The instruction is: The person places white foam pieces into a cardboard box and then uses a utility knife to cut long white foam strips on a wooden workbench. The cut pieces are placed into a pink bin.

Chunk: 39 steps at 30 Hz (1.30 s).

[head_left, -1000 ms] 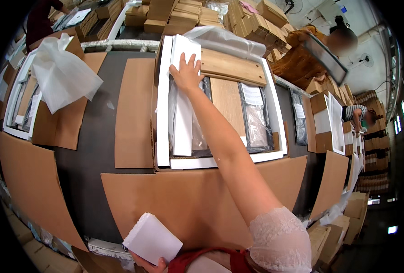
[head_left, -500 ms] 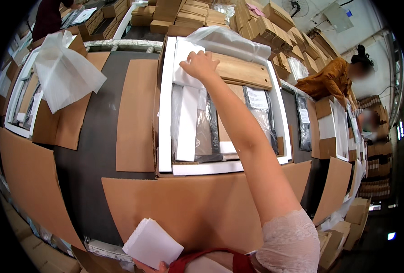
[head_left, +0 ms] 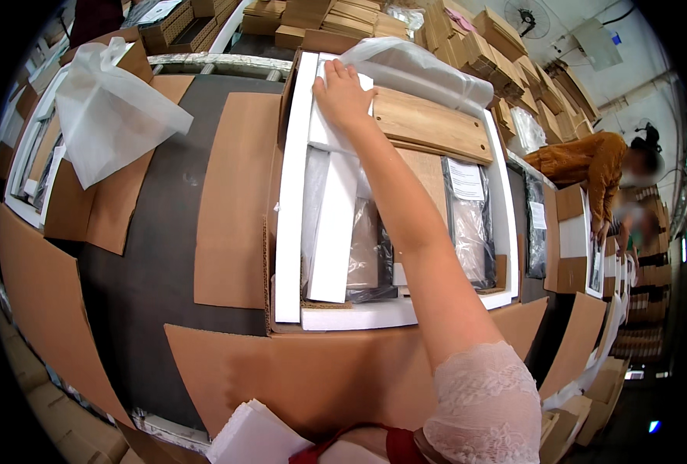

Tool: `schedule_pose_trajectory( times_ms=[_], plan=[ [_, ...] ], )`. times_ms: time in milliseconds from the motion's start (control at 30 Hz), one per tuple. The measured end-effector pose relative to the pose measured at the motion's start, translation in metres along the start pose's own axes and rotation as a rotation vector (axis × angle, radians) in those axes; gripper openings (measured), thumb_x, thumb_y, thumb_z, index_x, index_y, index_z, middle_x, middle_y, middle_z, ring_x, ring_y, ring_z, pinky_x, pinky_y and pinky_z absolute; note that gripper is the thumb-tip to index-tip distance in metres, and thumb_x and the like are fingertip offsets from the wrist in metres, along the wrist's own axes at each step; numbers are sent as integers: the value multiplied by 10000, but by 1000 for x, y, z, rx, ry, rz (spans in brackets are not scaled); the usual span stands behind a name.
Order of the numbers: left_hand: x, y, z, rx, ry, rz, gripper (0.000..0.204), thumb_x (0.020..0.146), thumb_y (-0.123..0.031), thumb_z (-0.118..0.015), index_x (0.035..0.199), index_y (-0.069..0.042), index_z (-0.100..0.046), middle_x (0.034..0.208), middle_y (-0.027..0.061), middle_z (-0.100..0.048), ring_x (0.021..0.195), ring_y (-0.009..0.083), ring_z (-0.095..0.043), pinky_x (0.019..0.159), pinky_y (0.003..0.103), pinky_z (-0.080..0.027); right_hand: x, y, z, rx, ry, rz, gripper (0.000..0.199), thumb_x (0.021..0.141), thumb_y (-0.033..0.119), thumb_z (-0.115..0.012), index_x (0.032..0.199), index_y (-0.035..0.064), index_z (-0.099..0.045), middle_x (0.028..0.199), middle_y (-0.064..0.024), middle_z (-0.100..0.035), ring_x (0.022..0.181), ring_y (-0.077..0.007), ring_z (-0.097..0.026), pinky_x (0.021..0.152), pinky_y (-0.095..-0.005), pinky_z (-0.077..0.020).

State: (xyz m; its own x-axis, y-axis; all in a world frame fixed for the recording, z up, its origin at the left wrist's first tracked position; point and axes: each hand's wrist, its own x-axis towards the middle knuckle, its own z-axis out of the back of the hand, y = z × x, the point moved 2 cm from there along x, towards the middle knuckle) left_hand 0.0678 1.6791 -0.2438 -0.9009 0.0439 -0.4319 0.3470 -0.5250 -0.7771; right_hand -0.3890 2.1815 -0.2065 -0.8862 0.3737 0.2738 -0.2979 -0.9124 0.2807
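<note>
My right hand [head_left: 342,97] lies on a white foam block [head_left: 328,138] in the far left corner of an open carton. Its fingers are stretched out along the foam, the thumb near a wooden board [head_left: 432,124]. Below that block a long white foam strip [head_left: 334,228] leans slightly, beside plastic-wrapped parts. A black bagged part [head_left: 471,240] with a white printed sheet [head_left: 465,182] lies at the carton's right. White foam edging [head_left: 288,232] lines the carton's sides. At the lower edge, another white foam piece [head_left: 255,437] shows near my body; my left hand is out of sight.
Cardboard flaps [head_left: 235,201] spread around the carton on a dark conveyor [head_left: 158,193]. Another open carton with a translucent sheet [head_left: 112,108] stands at left. Rightward, a person in a brown top [head_left: 583,166] bends over another carton. Stacked boards [head_left: 490,58] rise behind.
My right hand has flattened, its fingers stretching forward over the foam block. The left fingers, seen earlier at the lower foam piece, have dropped out of view. The whole view has shifted slightly.
</note>
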Motion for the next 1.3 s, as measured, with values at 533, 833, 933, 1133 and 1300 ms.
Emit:
schedule_pose_trajectory(
  times_ms=[533,833,933,1133,1300],
  plan=[
    [-1,16,-4,-61,5,-7,975,742,-254,-706,1412,36,-59,1406,259,-275,1273,346,-351,1044,465,-290,10,0,17,-16,67,-88,543,782,455,-504,1299,289,-492,1481,-103,-247,1337,-346,-229,987,-661,-203],
    [1,20,-1,-68,10,31,964,750,-257,-701,1411,35,-63,1407,258,-274,1276,345,-347,1047,464,-284,9,1,30,98,58,-183,545,654,423,-666,1172,255,-629,1439,-91,-324,1296,-330,-275,1004,-609,-221],
    [0,23,2,-70,14,50,961,752,-258,-700,1411,35,-65,1407,258,-274,1277,344,-345,1048,464,-282,8,7,27,98,59,-187,548,660,419,-670,1177,244,-626,1424,-93,-338,1290,-333,-280,1004,-602,-223],
    [1,26,4,-87,16,49,954,757,-259,-696,1411,35,-67,1408,257,-274,1279,343,-342,1050,463,-278,15,7,29,10,140,-190,530,730,456,-643,1215,248,-593,1418,-92,-331,1310,-315,-260,1005,-611,-206],
    [3,27,5,-95,18,60,948,762,-261,-694,1411,35,-69,1408,257,-273,1280,343,-339,1052,463,-275,1,-7,-1,-78,172,-7,559,923,507,-293,1425,260,-283,1525,-107,-96,1394,-333,-119,1037,-668,-70]
  ],
)
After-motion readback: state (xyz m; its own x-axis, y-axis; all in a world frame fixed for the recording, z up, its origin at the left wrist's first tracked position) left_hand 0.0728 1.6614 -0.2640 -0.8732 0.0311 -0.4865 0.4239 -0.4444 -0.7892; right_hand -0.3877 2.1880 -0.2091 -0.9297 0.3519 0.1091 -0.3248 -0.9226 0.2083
